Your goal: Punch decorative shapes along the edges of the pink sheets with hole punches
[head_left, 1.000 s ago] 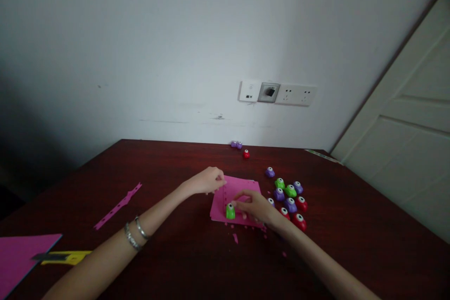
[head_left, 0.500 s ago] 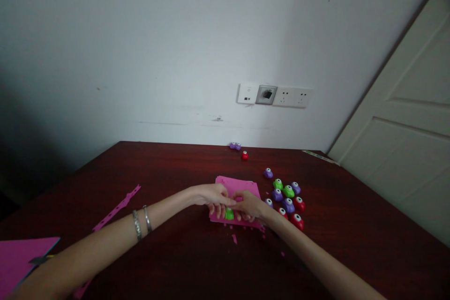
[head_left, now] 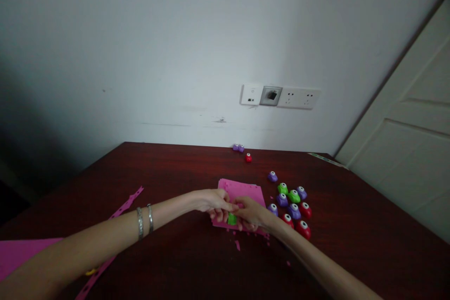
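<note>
A small green paper punch [head_left: 232, 219] is held between my two hands, low over a stack of pink paper [head_left: 242, 189]. My left hand [head_left: 218, 204] has its fingers curled round the punch's left side. From the right, my right hand [head_left: 250, 213] grips it, and the two thumbs meet on top, covering most of the punch. Whether a sheet edge sits in its slot is hidden by my fingers. Tiny pink paper bits [head_left: 238, 245] lie just in front of the stack.
Several purple, green and red punches [head_left: 294, 211] with eye-like tops cluster to the right. Two purple ones and a red punch [head_left: 248, 158] stand near the wall. A hole-riddled pink strip [head_left: 128, 203] and a larger pink sheet [head_left: 24, 253] lie left. Wall sockets [head_left: 295, 98] are behind.
The whole view has shifted slightly, so things appear a little further right and lower. Both hands stay closed round the green punch over the pink stack.
</note>
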A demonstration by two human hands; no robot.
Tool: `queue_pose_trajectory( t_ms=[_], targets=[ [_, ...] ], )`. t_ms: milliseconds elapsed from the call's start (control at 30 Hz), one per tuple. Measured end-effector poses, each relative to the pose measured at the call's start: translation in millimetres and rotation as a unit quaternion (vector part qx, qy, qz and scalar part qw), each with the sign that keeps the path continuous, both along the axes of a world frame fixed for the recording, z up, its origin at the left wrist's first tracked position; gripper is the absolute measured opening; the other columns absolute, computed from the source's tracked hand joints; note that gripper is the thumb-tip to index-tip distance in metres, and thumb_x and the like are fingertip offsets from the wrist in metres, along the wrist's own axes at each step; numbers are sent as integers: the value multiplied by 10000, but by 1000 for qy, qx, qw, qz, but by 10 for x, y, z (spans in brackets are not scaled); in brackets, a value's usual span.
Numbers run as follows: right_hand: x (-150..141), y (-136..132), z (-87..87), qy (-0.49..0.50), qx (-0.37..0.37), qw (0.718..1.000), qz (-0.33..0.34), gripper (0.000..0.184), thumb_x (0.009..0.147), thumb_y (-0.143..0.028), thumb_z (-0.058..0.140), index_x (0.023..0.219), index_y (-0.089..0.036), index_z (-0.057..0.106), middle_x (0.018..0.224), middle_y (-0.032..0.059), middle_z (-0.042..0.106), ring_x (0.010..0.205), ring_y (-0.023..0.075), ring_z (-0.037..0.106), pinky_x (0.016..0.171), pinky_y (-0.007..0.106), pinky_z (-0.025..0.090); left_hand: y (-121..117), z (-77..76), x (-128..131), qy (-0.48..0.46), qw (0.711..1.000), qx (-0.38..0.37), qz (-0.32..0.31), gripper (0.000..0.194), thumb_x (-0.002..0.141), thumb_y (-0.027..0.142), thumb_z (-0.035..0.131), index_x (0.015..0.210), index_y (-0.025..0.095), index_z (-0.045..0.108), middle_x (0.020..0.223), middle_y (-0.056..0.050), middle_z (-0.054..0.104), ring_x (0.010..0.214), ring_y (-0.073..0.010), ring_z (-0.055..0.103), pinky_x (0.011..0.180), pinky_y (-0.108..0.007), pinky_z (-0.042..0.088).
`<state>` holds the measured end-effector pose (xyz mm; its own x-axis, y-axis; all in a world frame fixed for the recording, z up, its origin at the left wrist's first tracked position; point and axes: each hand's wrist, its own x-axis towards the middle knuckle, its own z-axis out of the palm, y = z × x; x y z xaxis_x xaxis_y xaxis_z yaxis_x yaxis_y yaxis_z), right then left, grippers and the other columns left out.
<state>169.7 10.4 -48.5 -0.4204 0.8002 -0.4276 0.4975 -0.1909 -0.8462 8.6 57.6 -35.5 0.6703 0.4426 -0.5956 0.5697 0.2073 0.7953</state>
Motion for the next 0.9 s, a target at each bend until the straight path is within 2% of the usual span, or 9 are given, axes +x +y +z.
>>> queue_pose_trajectory(
  t_ms=[433,600,700,800,900],
  targets=[
    [-16,3,-35,-2,39,999,8,151,846,-158,370,778,-162,506,372,-84,470,250,51,352,280,149,256,8,-18,0,23,1000,6,-7,440,634,563,654,646,135,550,496,-8,546,366,-71,456,310,-169,300],
    [-15,7,-59,-15,49,999,3,147,858,-200,383,807,-160,514,376,-90,465,238,43,332,281,147,249,-18,-13,19,31,999,19,-7,446,626,573,653,623,140,547,499,-6,546,386,-72,459,331,-174,288],
    [5,16,-47,-21,56,998,10,156,855,-262,427,829,-158,540,382,-81,484,248,48,342,286,154,247,-23,75,56,60,995,81,-28,462,604,590,652,576,142,542,464,8,514,362,-69,426,341,-189,284],
    [27,19,-35,-27,76,997,12,213,842,-330,459,789,-152,564,385,-68,494,261,51,347,293,161,247,63,216,38,76,979,184,-39,446,550,552,699,532,152,504,422,39,456,350,-61,378,347,-191,253],
    [33,-4,-17,-39,110,993,1,239,828,-334,475,727,-148,587,393,-61,489,276,51,350,310,168,249,239,314,-77,9,955,298,-5,366,594,474,695,585,162,503,439,59,442,390,-65,387,373,-185,260]
  ],
)
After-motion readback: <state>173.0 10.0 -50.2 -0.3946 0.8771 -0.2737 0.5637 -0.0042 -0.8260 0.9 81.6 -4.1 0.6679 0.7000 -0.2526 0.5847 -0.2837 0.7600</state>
